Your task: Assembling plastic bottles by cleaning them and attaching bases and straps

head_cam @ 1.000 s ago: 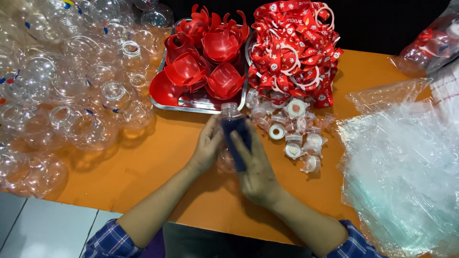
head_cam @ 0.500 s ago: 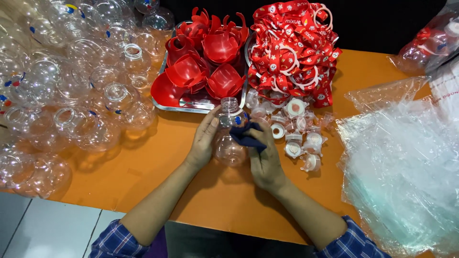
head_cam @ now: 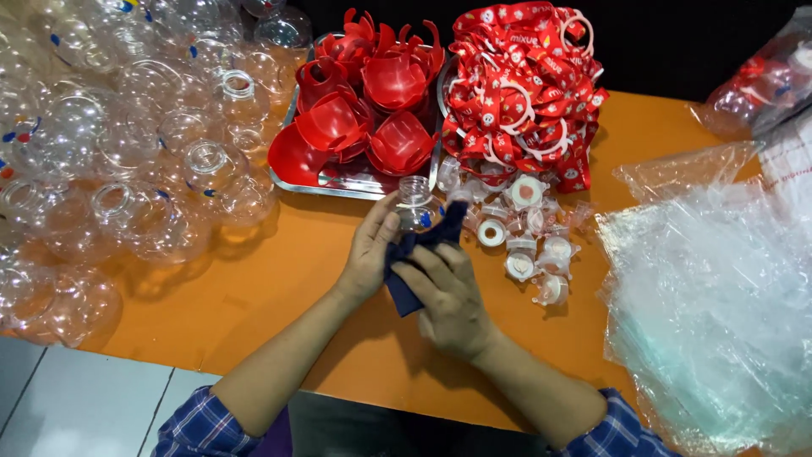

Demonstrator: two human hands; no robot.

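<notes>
My left fingers (head_cam: 372,245) curl closed around a small round clear plastic bottle (head_cam: 417,206), and my right fingers (head_cam: 444,288) close on the dark blue cloth (head_cam: 410,271) wrapped under it. I hold both over the middle of the orange counter (head_cam: 279,279), just in front of the steel tray of red plastic pieces (head_cam: 364,110). Wiping well, I judge, means turning the bottle slowly inside the cloth, with light pressure.

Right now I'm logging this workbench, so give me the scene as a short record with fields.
left hand: grips the clear round bottle
right hand: presses a dark blue cloth against the bottle
surface: orange table
behind hands: metal tray of red cup pieces; pile of red straps
person's left: heap of clear bottles
person's right: small caps; clear plastic bags
</notes>
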